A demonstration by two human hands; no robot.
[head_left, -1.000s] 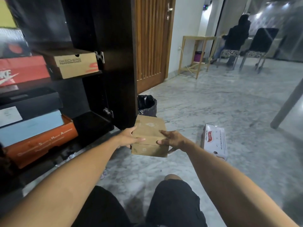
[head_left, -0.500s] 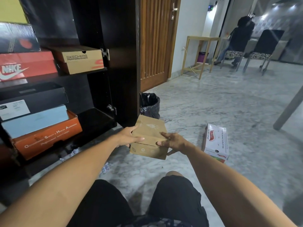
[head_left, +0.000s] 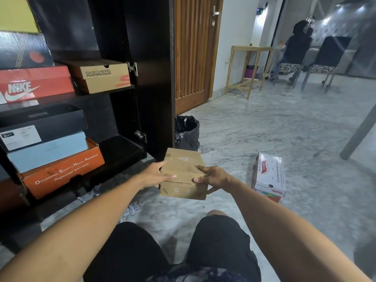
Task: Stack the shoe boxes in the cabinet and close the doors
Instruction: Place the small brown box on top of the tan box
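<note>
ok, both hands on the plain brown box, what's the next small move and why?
Probably swing the plain brown box left toward the cabinet's bottom shelf. Left hand and right hand grip its sides, it looks lifted off the floor, and the spot right of the orange box looks free.

Both forearms bare, no sleeves, no watch or rings seen. Black shorts (head_left: 126, 253), knee-length, one knee (head_left: 215, 213) showing. Dark patterned fabric at waist (head_left: 199, 273), blue/white specks.
</note>
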